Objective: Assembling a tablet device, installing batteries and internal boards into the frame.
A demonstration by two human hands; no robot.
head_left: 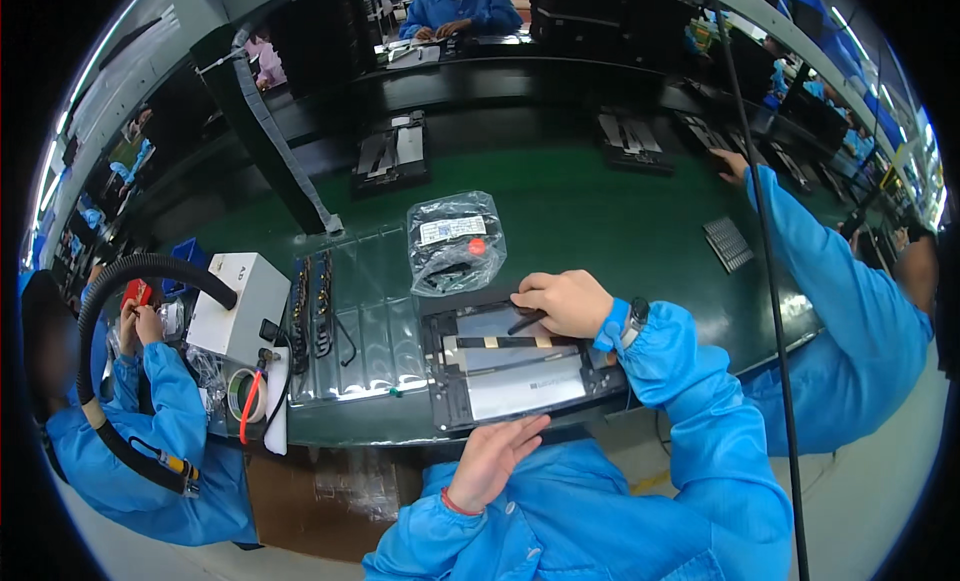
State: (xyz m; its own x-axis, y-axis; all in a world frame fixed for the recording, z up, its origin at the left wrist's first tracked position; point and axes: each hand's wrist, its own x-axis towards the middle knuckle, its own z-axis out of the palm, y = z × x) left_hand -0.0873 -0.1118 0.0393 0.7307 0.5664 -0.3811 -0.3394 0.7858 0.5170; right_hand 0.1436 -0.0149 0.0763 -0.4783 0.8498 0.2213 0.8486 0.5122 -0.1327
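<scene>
A flat open device [470, 396] with a black frame and silver panels lies in front of me on the green bench. My right hand [568, 303] is over its far side, fingers closed on a slim dark piece [526, 323] whose kind I cannot make out. Below that hand, a dark strip with pale tape patches [490, 342] runs across the device. My left hand [495, 461] is at the device's near edge, fingers stretched out and holding nothing. Beyond the device sits a clear plastic bag [457, 243] with a white label, a red dot and dark contents.
To the left are a clear tray [375, 331] with dark cable-like parts [323, 306], a white box [238, 306] with a black hose, and a tape roll [245, 393]. Similar devices [392, 151] lie farther back. Co-workers sit on both sides; one arm [800, 221] reaches in at right.
</scene>
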